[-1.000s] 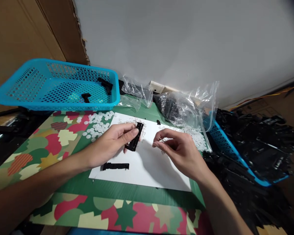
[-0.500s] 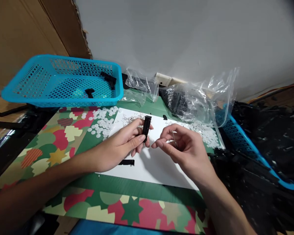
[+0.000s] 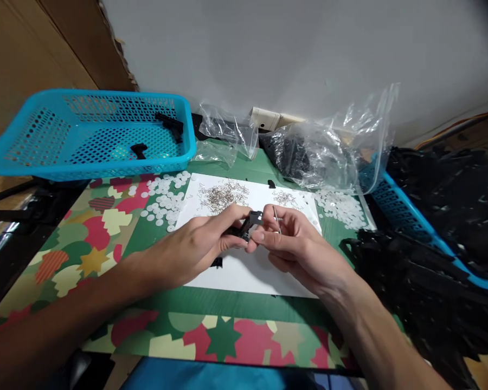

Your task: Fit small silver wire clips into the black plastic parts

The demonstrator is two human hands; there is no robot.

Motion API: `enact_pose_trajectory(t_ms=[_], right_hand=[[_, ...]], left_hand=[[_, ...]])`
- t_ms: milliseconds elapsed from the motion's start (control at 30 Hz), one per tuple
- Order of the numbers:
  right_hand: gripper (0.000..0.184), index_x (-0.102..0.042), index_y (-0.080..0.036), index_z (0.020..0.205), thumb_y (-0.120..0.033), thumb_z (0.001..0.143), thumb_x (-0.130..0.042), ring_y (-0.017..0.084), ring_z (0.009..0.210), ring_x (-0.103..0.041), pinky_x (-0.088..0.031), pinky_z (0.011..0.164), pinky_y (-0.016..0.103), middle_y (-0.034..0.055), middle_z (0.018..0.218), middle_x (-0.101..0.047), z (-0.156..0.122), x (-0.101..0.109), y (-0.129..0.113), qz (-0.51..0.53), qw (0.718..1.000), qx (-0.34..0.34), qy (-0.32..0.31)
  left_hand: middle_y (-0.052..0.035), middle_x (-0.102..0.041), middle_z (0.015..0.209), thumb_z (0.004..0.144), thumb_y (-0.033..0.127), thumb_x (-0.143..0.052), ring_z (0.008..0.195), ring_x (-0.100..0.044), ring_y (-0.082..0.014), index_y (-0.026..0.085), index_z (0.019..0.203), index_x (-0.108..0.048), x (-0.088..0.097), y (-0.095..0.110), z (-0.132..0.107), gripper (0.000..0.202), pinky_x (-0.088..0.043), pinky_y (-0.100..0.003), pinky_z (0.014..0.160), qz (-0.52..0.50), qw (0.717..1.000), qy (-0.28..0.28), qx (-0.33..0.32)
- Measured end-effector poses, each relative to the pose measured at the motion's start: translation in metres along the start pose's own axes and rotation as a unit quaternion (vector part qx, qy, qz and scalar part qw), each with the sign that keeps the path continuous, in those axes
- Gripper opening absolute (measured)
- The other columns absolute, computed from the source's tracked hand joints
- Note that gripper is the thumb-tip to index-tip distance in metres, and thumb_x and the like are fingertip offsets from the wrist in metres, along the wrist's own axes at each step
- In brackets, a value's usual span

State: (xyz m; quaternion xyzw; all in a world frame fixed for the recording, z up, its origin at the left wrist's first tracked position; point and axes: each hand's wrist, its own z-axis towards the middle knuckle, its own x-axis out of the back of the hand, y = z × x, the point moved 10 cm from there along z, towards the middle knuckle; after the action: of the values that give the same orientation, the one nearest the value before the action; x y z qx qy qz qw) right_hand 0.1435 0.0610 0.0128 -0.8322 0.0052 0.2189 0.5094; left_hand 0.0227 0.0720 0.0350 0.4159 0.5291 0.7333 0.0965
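My left hand (image 3: 203,238) is closed around a narrow black plastic part (image 3: 255,218), one end of which sticks up past the fingers. My right hand (image 3: 296,238) meets it from the right, thumb and fingers pinched at the part's edge. A thin, light metal piece (image 3: 276,216) rises between the right fingers; its exact kind is unclear. Anything small at the fingertips is hidden. Under both hands lies a white sheet (image 3: 252,276), with another black part (image 3: 217,262) partly covered by my left hand. Small metal springs or pins (image 3: 223,195) are heaped behind the hands.
A blue basket (image 3: 187,135) at back left holds black pistol-shaped pieces. White discs (image 3: 162,203) lie left of the sheet, more discs (image 3: 344,208) right. Clear plastic bags (image 3: 329,157) stand by the wall. Black parts (image 3: 443,216) pile around another blue basket (image 3: 431,244) at right.
Both hands have come together over the sheet. My left hand has tilted the black part from upright to lying more flat, and my right fingers now touch it. The view has shifted slightly.
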Motion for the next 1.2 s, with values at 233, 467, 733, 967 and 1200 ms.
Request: enact_pose_trajectory(t_ms=[233,467,733,967,1200], right_hand=[[0.058,-0.033,-0.025,0.074,-0.038,0.081,-0.089,0.006,0.046,-0.033,-0.023,0.040,0.021,-0.0008,0.069,-0.069,0.000,0.001,-0.001,-0.042,0.999,0.018,-0.001],[0.042,-0.040,-0.024,0.070,-0.024,0.094,-0.074,0.014,0.064,-0.062,-0.042,0.054,0.025,-0.0015,0.068,-0.061,-0.033,0.000,-0.054,-0.393,0.875,0.264,0.102],[0.022,-0.057,-0.027,0.085,-0.010,0.099,-0.063,0.014,0.063,-0.067,-0.048,0.055,0.029,-0.0003,0.084,-0.077,-0.067,-0.021,-0.057,-0.625,0.639,0.422,0.150],[0.029,-0.054,-0.026,0.083,-0.005,0.095,-0.067,0.010,0.056,-0.061,-0.047,0.054,0.028,-0.0039,0.084,-0.079,-0.074,-0.010,-0.073,-0.648,0.580,0.443,0.217],[0.027,-0.055,-0.026,0.086,-0.003,0.095,-0.066,0.010,0.056,-0.060,-0.045,0.055,0.028,-0.0052,0.084,-0.079,-0.063,-0.007,-0.064,-0.673,0.583,0.418,0.182]], left_hand=[[-0.0005,-0.072,0.098,0.110,0.038,-0.054,0.077,-0.066,-0.0121,0.030,0.143,-0.049,-0.003,-0.003,0.001,0.035,-0.046,-0.019,0.068,-0.023,0.999,-0.032,0.027],[0.0009,-0.060,0.087,0.112,0.050,-0.044,0.075,-0.052,-0.0117,0.027,0.153,-0.049,-0.006,-0.008,0.002,0.047,-0.044,-0.020,0.068,-0.200,0.974,-0.027,0.099],[0.0008,-0.051,0.085,0.111,0.054,-0.041,0.072,-0.040,-0.0126,0.024,0.159,-0.049,-0.010,-0.011,0.001,0.057,-0.037,-0.024,0.065,-0.216,0.969,-0.030,0.114],[0.0025,-0.042,0.077,0.112,0.054,-0.039,0.071,-0.037,-0.0135,0.018,0.142,-0.060,-0.012,-0.003,0.003,0.052,-0.034,-0.025,0.064,-0.215,0.969,-0.051,0.108],[0.0030,-0.046,0.077,0.112,0.055,-0.036,0.070,-0.040,-0.0124,0.016,0.126,-0.064,-0.017,-0.001,0.002,0.050,-0.035,-0.025,0.065,-0.177,0.973,-0.083,0.119]])
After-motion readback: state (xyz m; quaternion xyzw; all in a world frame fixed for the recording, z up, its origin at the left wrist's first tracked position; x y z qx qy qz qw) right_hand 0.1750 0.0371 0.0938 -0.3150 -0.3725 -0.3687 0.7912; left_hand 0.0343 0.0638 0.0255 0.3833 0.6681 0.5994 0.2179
